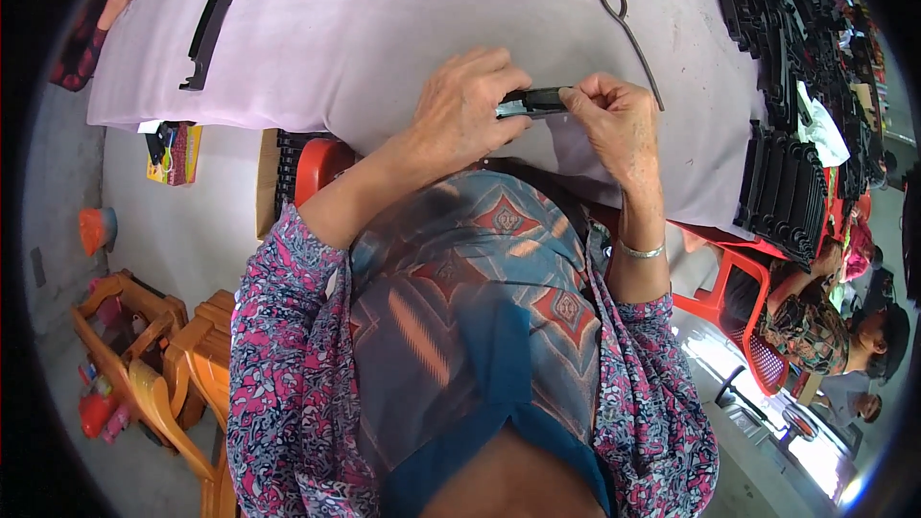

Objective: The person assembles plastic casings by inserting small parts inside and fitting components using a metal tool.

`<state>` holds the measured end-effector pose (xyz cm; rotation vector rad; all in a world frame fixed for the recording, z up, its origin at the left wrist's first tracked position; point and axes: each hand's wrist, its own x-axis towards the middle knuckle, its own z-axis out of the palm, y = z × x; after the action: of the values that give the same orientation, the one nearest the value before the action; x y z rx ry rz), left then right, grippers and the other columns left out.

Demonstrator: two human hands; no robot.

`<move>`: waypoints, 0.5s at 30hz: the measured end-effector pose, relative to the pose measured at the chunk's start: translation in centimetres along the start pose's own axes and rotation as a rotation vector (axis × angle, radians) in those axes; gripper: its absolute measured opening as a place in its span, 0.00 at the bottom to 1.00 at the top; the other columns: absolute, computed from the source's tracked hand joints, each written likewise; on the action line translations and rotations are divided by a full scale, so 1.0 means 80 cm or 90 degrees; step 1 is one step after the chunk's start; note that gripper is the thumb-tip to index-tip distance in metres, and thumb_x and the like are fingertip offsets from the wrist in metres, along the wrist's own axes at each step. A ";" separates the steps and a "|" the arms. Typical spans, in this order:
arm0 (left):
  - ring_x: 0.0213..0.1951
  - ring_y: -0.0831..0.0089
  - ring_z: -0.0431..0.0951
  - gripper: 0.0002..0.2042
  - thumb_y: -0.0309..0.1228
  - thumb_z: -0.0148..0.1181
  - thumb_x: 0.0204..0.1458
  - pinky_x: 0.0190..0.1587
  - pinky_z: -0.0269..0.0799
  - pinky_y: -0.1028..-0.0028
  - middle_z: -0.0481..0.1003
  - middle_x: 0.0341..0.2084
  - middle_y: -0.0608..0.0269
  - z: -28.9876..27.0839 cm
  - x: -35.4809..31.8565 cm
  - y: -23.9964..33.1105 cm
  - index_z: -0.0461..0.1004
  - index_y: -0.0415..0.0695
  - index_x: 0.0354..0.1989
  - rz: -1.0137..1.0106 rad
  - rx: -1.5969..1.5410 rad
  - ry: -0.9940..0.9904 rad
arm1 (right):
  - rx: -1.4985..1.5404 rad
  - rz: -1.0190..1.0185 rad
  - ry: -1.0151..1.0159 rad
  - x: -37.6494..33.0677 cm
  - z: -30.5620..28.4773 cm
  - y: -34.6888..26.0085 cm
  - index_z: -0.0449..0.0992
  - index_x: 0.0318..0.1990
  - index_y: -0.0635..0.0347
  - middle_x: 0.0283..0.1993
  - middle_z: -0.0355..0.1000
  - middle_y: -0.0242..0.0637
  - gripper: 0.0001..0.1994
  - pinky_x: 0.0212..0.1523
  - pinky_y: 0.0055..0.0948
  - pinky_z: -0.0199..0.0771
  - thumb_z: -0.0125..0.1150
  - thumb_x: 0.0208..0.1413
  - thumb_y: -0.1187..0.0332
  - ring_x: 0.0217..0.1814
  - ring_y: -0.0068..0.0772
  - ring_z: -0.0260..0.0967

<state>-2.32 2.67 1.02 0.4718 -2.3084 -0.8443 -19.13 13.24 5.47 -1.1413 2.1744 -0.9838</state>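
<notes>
While holding the black part (547,99) left of the rod (634,44), with left grip (468,103) closed round one end and right grip (622,128) narrow on the other, expect light, stiff, perhaps slick plastic; take the ends, avoid flexing.

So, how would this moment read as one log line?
left hand: holding narrow black plastic-looking piece; right hand: pinching its right end; nearby: looped dark metal-looking rod on lilac cloth

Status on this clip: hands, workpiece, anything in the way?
Left hand gripping black part; right hand pinching its other end. Part held above pale cloth. Looped metal rod close beside right hand, contact unclear.
</notes>
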 end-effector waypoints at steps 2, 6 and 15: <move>0.33 0.56 0.74 0.15 0.28 0.71 0.37 0.35 0.69 0.62 0.72 0.28 0.55 0.001 -0.001 -0.001 0.78 0.38 0.36 -0.007 0.005 -0.006 | -0.030 -0.001 0.010 0.000 0.004 0.000 0.77 0.24 0.66 0.14 0.64 0.31 0.10 0.20 0.27 0.59 0.66 0.50 0.67 0.17 0.18 0.57; 0.33 0.55 0.73 0.17 0.29 0.72 0.37 0.36 0.69 0.62 0.71 0.28 0.55 -0.001 -0.001 0.002 0.78 0.38 0.37 -0.004 0.001 0.002 | -0.112 -0.015 0.043 -0.003 0.007 -0.007 0.76 0.25 0.66 0.15 0.66 0.29 0.10 0.21 0.24 0.58 0.66 0.53 0.68 0.19 0.15 0.57; 0.36 0.55 0.75 0.18 0.26 0.70 0.40 0.38 0.71 0.63 0.73 0.34 0.55 -0.009 -0.004 0.005 0.76 0.40 0.42 -0.022 -0.040 -0.047 | -0.160 -0.002 0.074 0.000 0.010 -0.008 0.79 0.25 0.62 0.16 0.70 0.40 0.10 0.26 0.35 0.69 0.63 0.49 0.64 0.18 0.36 0.69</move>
<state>-1.66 2.82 1.60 0.4620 -2.3396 -0.9625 -18.26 12.70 5.48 -1.2255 2.4439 -0.8123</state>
